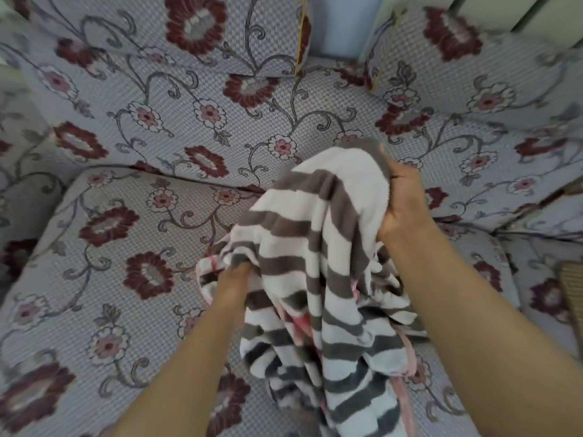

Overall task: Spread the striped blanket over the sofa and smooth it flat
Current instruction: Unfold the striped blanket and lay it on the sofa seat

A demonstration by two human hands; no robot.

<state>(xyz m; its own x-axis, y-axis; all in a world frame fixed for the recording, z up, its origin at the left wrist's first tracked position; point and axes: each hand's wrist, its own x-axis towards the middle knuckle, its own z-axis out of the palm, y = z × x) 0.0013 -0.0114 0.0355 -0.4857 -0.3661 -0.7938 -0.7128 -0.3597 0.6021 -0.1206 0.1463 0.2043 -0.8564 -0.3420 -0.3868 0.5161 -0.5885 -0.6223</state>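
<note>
Edges: You had the sofa filling nearly the whole frame, its backrest cushions along the top and a seam between seat and back running across the middle left.
Open room: Most of the seat cushion in the lower left lay bare, and so did the back panel across the centre and upper left; the bare seat at right was narrower.
Gap: A pale strip showed between two back cushions at top centre.
Striped blanket: Your striped blanket was bunched, not spread, hanging in folds from centre frame down to the bottom edge, grey and white bands with a pink edge showing lower down.
Right hand: Your right hand gripped the blanket's top at centre right, fingers curled round the cloth and hidden behind it, thumb side toward you.
Left hand: Your left hand was buried in a fold at the blanket's left side; the cloth covered the fingers, so you cannot tell how far they were curled.
Relation: The right hand sat higher in the frame than the left, with the bulk of the blanket between and below both.
Surface: The upholstery was a pale woven check with dark red flowers and grey vines.
Room: A light green wall showed at the upper right.
</note>
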